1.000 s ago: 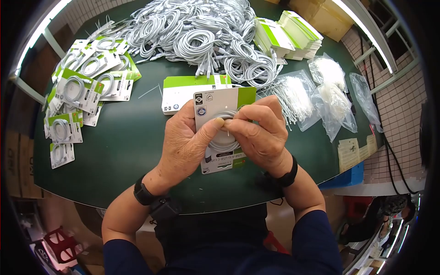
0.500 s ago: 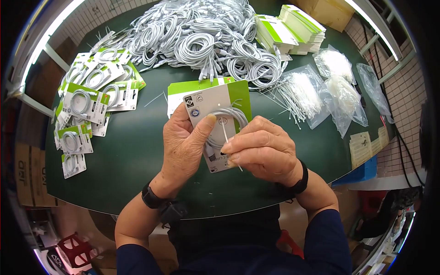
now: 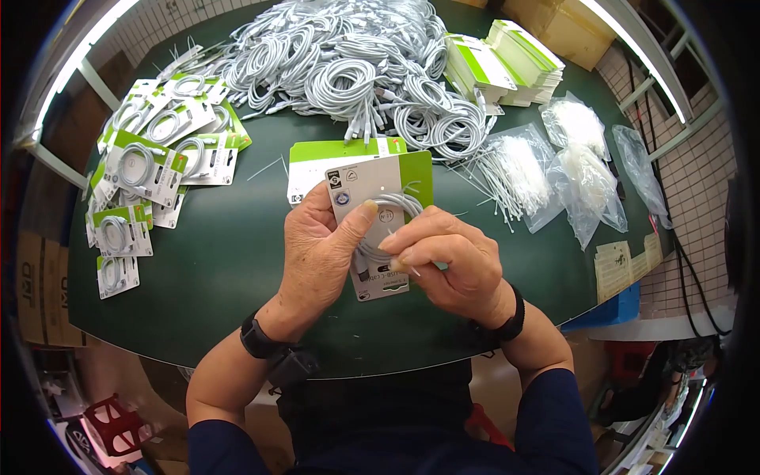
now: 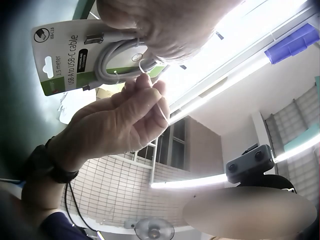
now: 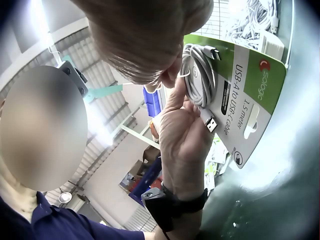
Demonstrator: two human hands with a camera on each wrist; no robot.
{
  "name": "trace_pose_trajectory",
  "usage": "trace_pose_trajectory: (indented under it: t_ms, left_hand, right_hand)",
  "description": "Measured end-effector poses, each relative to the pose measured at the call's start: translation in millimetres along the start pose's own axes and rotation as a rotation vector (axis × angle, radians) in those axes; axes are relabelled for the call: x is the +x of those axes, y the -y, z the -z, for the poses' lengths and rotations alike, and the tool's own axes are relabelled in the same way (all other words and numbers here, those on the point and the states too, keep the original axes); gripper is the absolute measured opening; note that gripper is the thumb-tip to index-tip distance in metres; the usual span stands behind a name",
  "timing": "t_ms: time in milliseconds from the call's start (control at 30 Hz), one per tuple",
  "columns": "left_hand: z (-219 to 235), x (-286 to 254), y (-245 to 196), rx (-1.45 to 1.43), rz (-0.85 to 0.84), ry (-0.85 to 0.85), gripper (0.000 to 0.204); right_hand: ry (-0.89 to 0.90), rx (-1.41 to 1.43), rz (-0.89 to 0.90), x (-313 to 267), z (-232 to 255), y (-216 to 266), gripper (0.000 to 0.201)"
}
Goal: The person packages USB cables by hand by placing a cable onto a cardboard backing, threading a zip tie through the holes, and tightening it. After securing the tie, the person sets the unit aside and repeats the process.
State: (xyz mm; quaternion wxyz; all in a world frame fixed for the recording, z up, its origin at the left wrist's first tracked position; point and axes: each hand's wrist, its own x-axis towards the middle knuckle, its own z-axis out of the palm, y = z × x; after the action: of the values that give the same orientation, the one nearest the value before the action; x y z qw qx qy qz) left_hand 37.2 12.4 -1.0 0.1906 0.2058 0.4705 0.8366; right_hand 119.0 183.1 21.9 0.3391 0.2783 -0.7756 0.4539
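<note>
My left hand [image 3: 317, 249] grips a green-and-white packaging card [image 3: 366, 176] by its left side, thumb pressed over its face. On the card lies a coiled light grey USB cable [image 5: 201, 95], its USB-A plug [image 5: 210, 123] near the card's printed end. A thin white cable tie [image 4: 162, 111] loops at the coil, and my right hand [image 3: 455, 255] pinches its tail between thumb and fingers. In the left wrist view the tail sticks out past the right fingertips. The card is held up over the green table [image 3: 214, 261].
A large heap of coiled cables [image 3: 340, 83] covers the back. Carded cables [image 3: 138, 168] are piled at left, blank cards [image 3: 518, 63] stacked at back right. Loose cable ties [image 3: 518, 174] and plastic bags [image 3: 586, 186] lie at right. More cards [image 3: 309, 158] sit behind the held one.
A second ago both hands' fingertips met over the coil. My right hand then drew down and right with the tie's tail, and now sits slightly higher, near the coil's lower edge.
</note>
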Motion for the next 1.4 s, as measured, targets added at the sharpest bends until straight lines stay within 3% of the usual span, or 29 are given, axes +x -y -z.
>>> trace_pose_trajectory:
  t_ms: [333,433,467,733,833,1100,1400]
  left_hand:
    - [-0.1,-5.5,11.1,0.036,0.063,0.047,0.03]
    - [-5.5,-9.2,12.6,0.135,0.093,0.062,0.031]
    - [-6.2,-9.8,13.4,0.122,0.093,0.058,0.031]
    - [-6.5,-8.2,16.1,0.095,0.091,0.067,0.031]
    - [-7.7,-8.0,13.9,0.103,0.058,0.056,0.031]
    - [-6.4,-8.4,9.5,0.118,0.058,0.077,0.031]
    - [-4.6,-8.0,9.6,0.125,0.028,0.069,0.029]
  right_hand:
    - [0.059,-0.206,0.053,-3.9,5.2,-6.3,0.023]
    - [-0.137,-0.078,-0.294,-10.9,1.8,-1.3,0.024]
    - [-0.125,-0.084,-0.298,-10.5,3.4,-2.1,0.024]
    - [-0.096,-0.326,-0.105,3.1,14.0,-15.5,0.025]
    - [-0.046,-0.464,0.072,6.4,16.6,-19.5,0.027]
    - [0.108,-0.465,0.163,3.7,27.8,-10.3,0.035]
    - [0.073,-0.404,0.177,-2.4,22.5,-9.3,0.039]
